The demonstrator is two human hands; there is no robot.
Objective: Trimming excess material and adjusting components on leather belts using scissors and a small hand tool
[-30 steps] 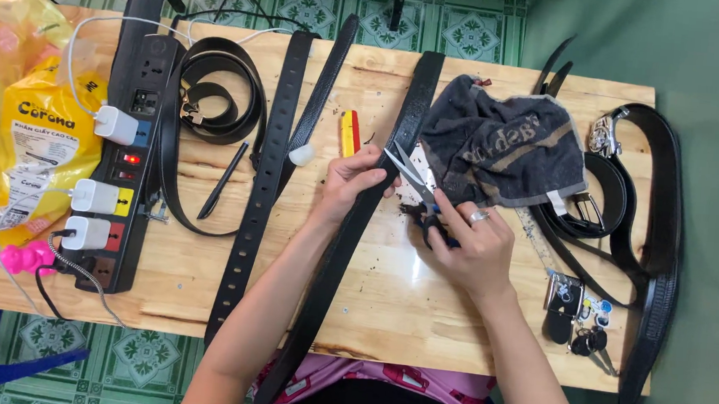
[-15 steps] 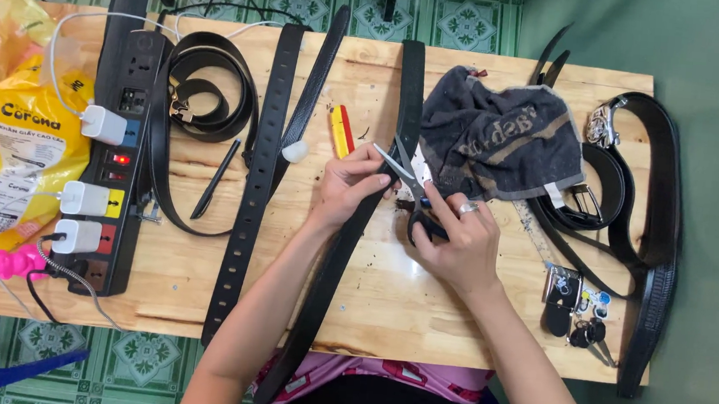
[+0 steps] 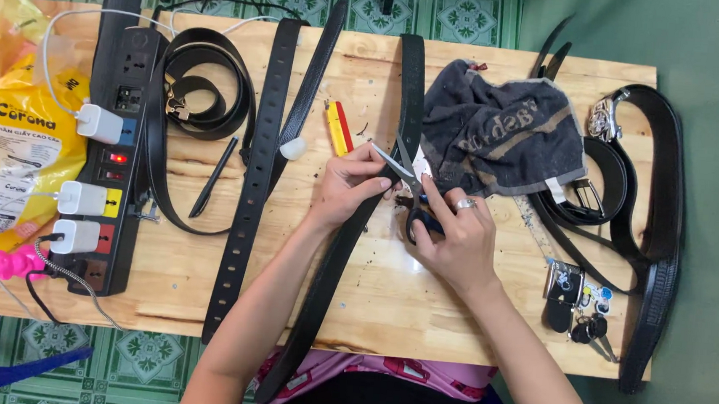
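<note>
Scissors (image 3: 403, 178) sit in the right hand (image 3: 452, 234), fingers closed through the handles, blades parted over a black belt (image 3: 349, 227) lying lengthwise on the wooden counter (image 3: 387, 297). The left hand (image 3: 351, 183) pinches that belt's edge beside the blades. A dark cloth (image 3: 499, 132) lies just right.
</note>
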